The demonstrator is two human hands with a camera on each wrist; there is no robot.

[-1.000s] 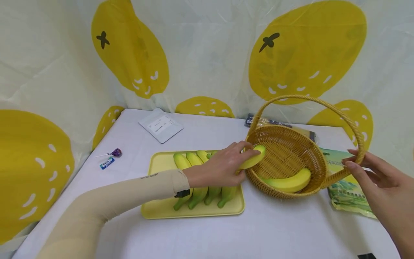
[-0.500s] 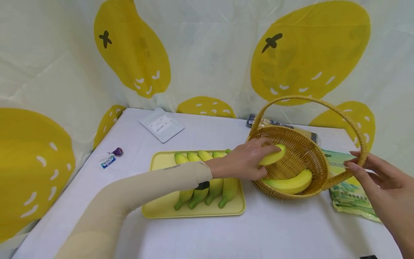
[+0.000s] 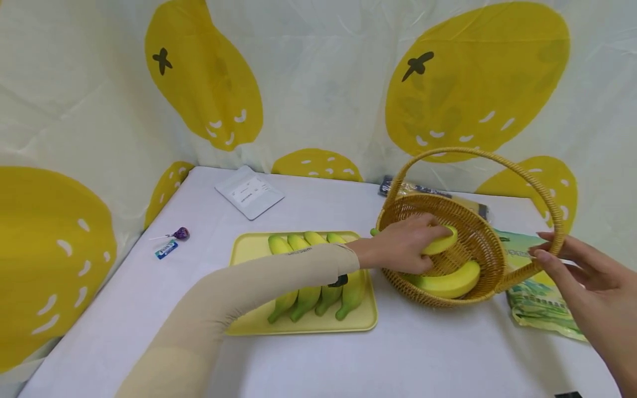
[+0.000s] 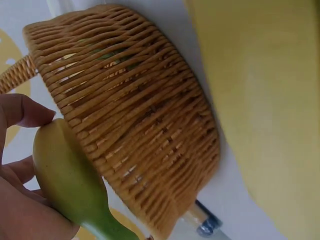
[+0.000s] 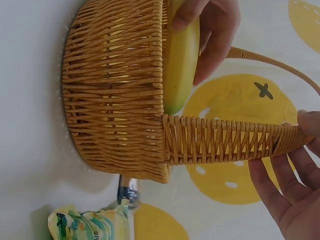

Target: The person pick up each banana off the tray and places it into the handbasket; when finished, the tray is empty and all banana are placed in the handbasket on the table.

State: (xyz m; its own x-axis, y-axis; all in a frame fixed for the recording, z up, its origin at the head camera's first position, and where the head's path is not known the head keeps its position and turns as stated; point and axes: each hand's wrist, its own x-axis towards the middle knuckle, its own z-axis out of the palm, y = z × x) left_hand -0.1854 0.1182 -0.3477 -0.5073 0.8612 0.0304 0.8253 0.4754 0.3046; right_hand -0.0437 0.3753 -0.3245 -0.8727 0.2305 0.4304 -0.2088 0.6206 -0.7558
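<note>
My left hand [image 3: 405, 243] grips a banana [image 3: 440, 241] at the opening of a wicker basket [image 3: 492, 260]. In the left wrist view that banana's green stem end [image 4: 92, 205] points away along the rim. A second banana [image 3: 450, 283] lies inside the basket, near its front wall. With thumb and fingertips my right hand [image 3: 589, 276] holds the right side of the basket's arched handle [image 5: 225, 142]. Left of the basket, several bananas [image 3: 303, 301] lie side by side on a yellow tray [image 3: 249, 326], partly covered by my left sleeve.
Behind the basket lies a dark clear-wrapped packet [image 3: 413, 188]. A green printed bag [image 3: 539, 304] sits to its right, beneath my right hand. Farther left are a silver pouch [image 3: 249, 192], a lollipop [image 3: 181, 234] and a small blue packet [image 3: 166, 249]. A patterned curtain [image 3: 318, 99] hangs behind the table.
My left hand has carried the banana rightward from above the tray's right edge to over the basket's interior. The right hand keeps its hold on the handle.
</note>
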